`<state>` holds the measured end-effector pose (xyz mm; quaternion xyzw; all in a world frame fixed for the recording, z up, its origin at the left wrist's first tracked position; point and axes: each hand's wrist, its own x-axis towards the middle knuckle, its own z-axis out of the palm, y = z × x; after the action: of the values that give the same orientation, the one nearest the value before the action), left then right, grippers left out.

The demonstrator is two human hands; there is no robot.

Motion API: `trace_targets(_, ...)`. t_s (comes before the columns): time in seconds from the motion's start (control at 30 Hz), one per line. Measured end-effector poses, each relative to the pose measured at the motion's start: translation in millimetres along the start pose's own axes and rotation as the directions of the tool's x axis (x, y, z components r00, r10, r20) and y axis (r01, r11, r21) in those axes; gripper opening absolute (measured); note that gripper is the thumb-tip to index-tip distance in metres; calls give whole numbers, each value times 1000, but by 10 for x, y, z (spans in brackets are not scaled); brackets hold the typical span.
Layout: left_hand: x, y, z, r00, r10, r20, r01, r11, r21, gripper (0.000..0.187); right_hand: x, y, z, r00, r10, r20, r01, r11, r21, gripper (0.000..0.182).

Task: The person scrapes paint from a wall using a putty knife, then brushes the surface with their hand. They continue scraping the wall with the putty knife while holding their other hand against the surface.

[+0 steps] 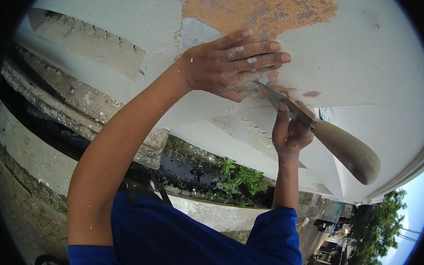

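My left hand [234,64] lies flat on the white wall [359,58] with its fingers stretched out to the right. White dust or paint marks the backs of its fingers. My right hand [293,129] grips a putty knife [348,149] by its metal blade, with the thumb pressed on the blade. Its thick, dull beige handle sticks out to the lower right. The blade's end points up and left, close to my left thumb, against chipped paint. Above my left hand is a bare orange patch [256,12] where paint has come off.
Recessed slots [89,44] cut into the wall at left. Below runs a ditch with dark water [186,169], a concrete edge [149,146] and a green plant [240,179]. At lower right stand a tree [377,232] and street buildings.
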<state>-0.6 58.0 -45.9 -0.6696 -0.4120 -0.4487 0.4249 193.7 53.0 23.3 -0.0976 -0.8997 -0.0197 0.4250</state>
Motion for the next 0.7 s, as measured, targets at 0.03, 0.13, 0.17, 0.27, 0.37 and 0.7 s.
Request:
trace_targets(0.03, -3, -9, -9, 1000, 6, 17, -6, 1000, -20, 55, 73, -49, -75, 993, 3, 119, 0, 1000, -28, 21)
trace_targets(0.13, 10, 5, 8, 1000, -1, -28, 2, 999, 32, 56, 15, 23, 15, 992, -28, -123, 36, 997, 68, 22)
trace_targets(0.17, 8, 6, 5, 1000, 2, -23, -1, 999, 41, 56, -26, 14, 53, 986, 3, -166, -4, 1000, -3, 21)
trace_targets(0.27, 3, 2, -8, 1000, 15, -11, -15, 999, 42, 57, 110, -62, -76, 998, -56, 41, 57, 997, -46, 20)
trace_targets(0.37, -2, -1, -6, 1000, 10, -2, -10, 1000, 14, 58, -32, -4, -44, 986, 145, -77, -146, 989, -8, 20)
trace_targets(0.7, 13, 10, -16, 1000, 11, 21, -12, 1000, 5, 60, 28, -47, -5, 999, 6, 48, 0, 993, -122, 25)
